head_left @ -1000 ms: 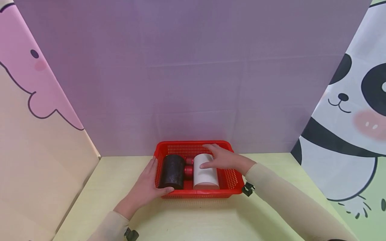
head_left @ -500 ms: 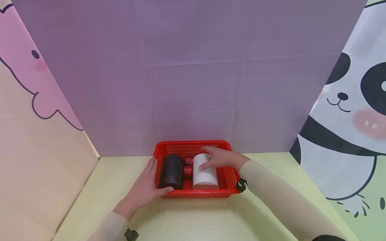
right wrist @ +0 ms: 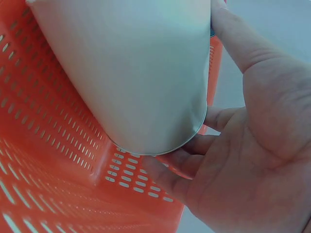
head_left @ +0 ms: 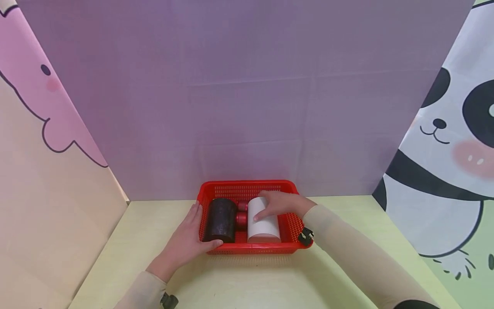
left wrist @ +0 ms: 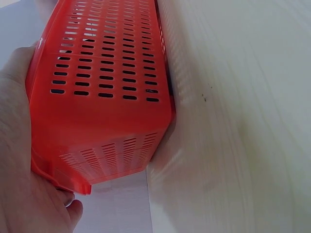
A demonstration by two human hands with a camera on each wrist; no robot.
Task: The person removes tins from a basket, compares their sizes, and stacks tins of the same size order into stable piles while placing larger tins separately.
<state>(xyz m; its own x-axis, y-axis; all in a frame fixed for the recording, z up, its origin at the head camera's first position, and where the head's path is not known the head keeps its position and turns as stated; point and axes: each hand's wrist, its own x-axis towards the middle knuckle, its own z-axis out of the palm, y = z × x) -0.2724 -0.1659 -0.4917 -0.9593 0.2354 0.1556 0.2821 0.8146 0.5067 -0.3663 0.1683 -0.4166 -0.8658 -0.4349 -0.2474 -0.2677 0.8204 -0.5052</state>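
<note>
Behind, a purple sheet [head_left: 247,98] hangs; before it, on a pale table [head_left: 247,285], stands a red basket [head_left: 266,246]. Inside lie a black cylinder [head_left: 221,219], left, and a white cylinder [head_left: 266,228], right. The person's left hand [head_left: 187,238] holds the basket's near-left corner, thumb over the near rim. The right hand [head_left: 281,203] grips the white cylinder's far end, thumb on top, fingers curled round the end. Small red objects [head_left: 241,219] sit between the cylinders.

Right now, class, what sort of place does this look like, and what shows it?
Probably a screened-off tabletop workspace: a pale table, a purple backdrop behind it, and a cartoon panda panel at the right.
</note>
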